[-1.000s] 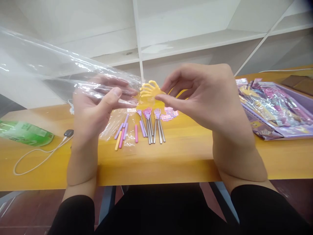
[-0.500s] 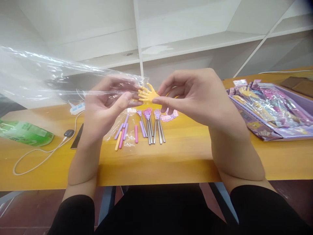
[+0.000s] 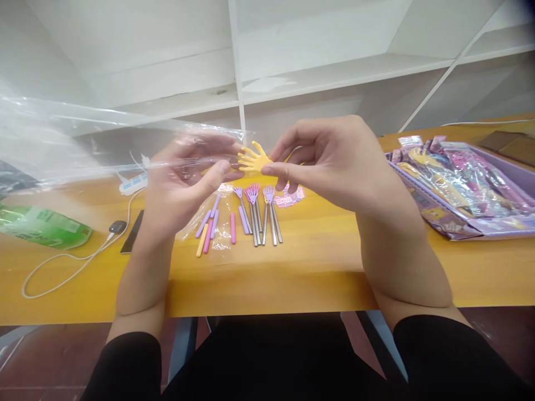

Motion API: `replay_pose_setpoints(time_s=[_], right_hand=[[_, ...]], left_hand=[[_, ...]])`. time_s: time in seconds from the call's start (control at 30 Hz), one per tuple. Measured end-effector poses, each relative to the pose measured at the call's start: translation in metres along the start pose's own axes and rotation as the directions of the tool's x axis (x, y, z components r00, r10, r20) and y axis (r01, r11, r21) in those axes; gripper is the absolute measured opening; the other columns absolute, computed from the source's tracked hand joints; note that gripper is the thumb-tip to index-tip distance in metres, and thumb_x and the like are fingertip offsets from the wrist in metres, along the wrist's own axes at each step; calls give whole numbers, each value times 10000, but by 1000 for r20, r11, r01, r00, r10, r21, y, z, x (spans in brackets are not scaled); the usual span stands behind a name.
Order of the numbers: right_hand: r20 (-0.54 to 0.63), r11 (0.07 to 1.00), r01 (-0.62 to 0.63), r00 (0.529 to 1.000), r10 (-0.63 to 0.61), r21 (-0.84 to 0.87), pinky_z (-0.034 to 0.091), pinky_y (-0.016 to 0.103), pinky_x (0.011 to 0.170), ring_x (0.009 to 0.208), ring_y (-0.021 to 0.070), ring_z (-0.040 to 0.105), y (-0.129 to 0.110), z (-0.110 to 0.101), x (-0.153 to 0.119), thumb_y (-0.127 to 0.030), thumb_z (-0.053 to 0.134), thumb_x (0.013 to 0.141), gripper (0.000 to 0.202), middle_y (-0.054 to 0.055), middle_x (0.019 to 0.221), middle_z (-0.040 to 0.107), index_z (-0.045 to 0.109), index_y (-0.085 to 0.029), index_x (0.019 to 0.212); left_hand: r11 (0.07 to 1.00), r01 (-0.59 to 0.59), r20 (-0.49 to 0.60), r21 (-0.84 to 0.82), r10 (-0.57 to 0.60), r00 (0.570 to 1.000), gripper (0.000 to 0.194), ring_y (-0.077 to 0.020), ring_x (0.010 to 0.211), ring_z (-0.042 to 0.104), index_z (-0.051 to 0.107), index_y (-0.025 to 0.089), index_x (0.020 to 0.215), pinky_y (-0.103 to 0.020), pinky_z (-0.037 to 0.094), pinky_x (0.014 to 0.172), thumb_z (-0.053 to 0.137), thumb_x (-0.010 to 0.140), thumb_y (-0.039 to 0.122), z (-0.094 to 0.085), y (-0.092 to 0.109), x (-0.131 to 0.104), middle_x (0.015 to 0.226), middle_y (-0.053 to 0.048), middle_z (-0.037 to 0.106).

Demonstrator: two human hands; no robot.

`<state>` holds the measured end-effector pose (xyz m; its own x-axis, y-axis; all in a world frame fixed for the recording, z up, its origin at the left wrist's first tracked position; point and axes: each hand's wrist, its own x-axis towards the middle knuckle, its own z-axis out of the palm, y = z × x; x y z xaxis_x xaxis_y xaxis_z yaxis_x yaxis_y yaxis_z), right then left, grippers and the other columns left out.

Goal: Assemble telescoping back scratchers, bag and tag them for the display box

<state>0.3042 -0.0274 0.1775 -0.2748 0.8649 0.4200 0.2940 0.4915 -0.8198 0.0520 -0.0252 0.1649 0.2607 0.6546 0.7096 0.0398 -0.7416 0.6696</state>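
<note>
Fingers of the right hand (image 3: 334, 161) pinch a yellow hand-shaped piece (image 3: 256, 161), prongs toward ten o'clock; the left hand (image 3: 179, 189) curls at clear film (image 3: 96, 142), grip unclear.

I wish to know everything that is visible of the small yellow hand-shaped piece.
The yellow hand-shaped piece looks like smooth plastic: a broad palm with thin, spread prongs, no damage visible. It is raised above the table, prongs pointing left and upward, its base pinched by the fingers of the right hand, which hide what lies beyond. I cannot tell whether the prongs touch the clear plastic film.
</note>
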Motion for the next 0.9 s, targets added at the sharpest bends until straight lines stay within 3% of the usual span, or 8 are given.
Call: replay_pose_setpoints(time_s=[0.17,0.3,0.4,0.63,0.8,0.9], right_hand=[[27,1000,-10,1000,10,24,603,390,544,670,254,769,-2,0,1,-563,986,810,369,37,754,792,798,-263,914],[-20,999,-12,1000,13,31,609,403,538,641,248,750,-2,-1,4,-579,982,805,402,54,743,780,793,-242,912],[-1,999,-28,1000,28,36,616,405,534,630,241,746,-1,-1,5,-555,987,803,381,56,770,789,798,-241,908],[71,1000,-18,997,17,7,623,386,554,706,250,782,0,-3,3,-541,994,799,343,33,784,798,792,-274,872],[62,999,33,998,-32,-23,644,391,622,746,237,777,6,-1,4,-555,985,805,322,18,842,815,808,-301,894],[46,997,54,998,-51,-60,642,391,653,783,234,780,9,-2,6,-562,970,824,328,13,882,818,796,-304,931]], left_hand=[[999,41,-20,1,-41,999,239,-283,1170,826,813,309,1201,-457,765,976,888,974,320,2,-4,-1,1246,-43,823],[999,-52,-64,-16,50,997,223,-265,1167,825,814,327,1210,-424,771,950,867,994,318,1,-9,0,1223,-23,833],[996,-87,-36,-14,86,996,268,-261,1145,830,816,300,1220,-422,765,979,889,966,258,-1,-10,2,1212,-22,842],[997,60,33,43,-61,998,349,-316,1202,816,807,269,1186,-474,745,1026,931,921,458,-2,-8,1,1232,-75,830],[990,138,36,-20,-138,990,380,-310,1099,842,793,251,1183,-466,771,919,935,910,476,5,-29,0,1165,-76,831],[992,124,-31,-37,-125,992,362,-291,1046,847,797,255,1129,-467,775,883,942,899,495,6,-41,3,1114,-64,838]])
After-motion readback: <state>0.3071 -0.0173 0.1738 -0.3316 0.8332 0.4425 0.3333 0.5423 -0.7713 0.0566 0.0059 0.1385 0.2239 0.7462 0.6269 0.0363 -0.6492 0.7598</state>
